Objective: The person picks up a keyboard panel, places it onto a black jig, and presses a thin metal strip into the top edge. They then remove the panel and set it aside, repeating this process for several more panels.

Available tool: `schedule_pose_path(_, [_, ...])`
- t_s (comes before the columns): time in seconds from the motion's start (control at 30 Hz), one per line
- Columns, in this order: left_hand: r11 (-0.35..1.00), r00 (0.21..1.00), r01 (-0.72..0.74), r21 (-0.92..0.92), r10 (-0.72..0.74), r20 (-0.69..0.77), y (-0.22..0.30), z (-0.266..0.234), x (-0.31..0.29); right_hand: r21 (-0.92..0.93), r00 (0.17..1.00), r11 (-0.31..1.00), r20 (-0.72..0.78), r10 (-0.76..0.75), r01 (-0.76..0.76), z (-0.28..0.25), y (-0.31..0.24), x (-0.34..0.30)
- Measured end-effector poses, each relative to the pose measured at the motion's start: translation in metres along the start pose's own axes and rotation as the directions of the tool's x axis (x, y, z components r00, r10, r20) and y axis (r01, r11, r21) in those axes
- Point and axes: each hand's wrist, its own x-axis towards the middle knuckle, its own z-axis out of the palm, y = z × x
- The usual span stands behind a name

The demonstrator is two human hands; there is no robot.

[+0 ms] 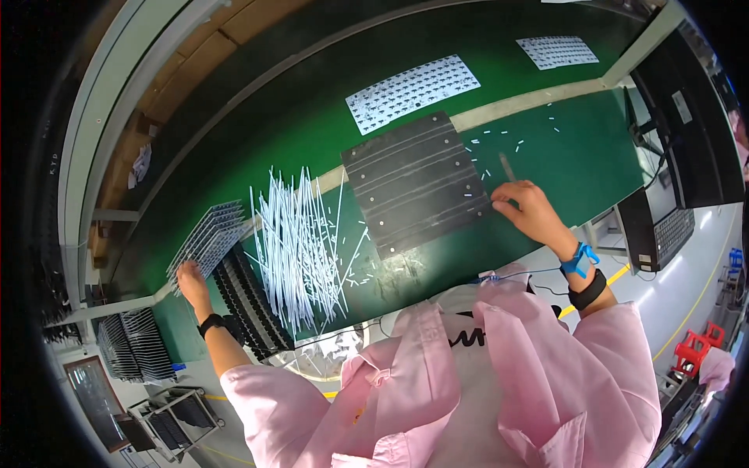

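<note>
At the left, my left hand (189, 282) is closed on the lower edge of a pale keyboard plate (209, 238), one of several standing in a row in a black slotted rack (248, 304). Its fingertips are partly hidden by the plates. My right hand (533, 209) hovers by the right edge of a flat black board (417, 183), fingers loosely curled and a small gap between thumb and forefinger. No object shows in it. A blue strap circles the right wrist. Grooves and small screws mark the bare black board, which lies on the green bench.
A pile of long thin white strips (296, 242) lies between rack and board, with short cut pieces around it. More short pieces (519, 145) are scattered right of the board. Behind stand a perforated white keyboard plate (413, 92) and another (558, 52). A monitor (686, 109) stands right.
</note>
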Motion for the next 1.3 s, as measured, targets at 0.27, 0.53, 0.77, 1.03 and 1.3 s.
schedule_pose_path(0.27, [0.767,0.774,-0.633,-0.107,0.625,-0.101,0.248,-0.059,-0.02,-0.177,0.853,0.943,-0.403,-0.332,0.283,-0.002,-0.046,0.033])
schedule_pose_path(0.53, [0.577,0.649,-0.668,-0.469,0.76,0.011,0.424,0.012,-0.067,-0.541,0.964,0.798,0.167,-0.206,0.265,0.037,-0.024,0.08])
schedule_pose_path(0.77, [0.726,0.668,-0.514,-0.458,0.673,0.317,0.394,0.037,-0.073,-0.437,0.964,0.86,0.083,-0.252,0.263,0.04,0.031,0.066])
schedule_pose_path(1.03, [0.765,0.748,-0.497,-0.41,0.617,0.245,0.378,0.027,-0.093,-0.456,0.962,0.852,0.198,-0.186,0.259,0.049,0.013,0.041])
schedule_pose_path(1.3, [0.778,0.747,-0.496,-0.385,0.609,0.268,0.389,0.001,-0.085,-0.455,0.964,0.851,0.071,-0.258,0.261,0.029,-0.006,0.041])
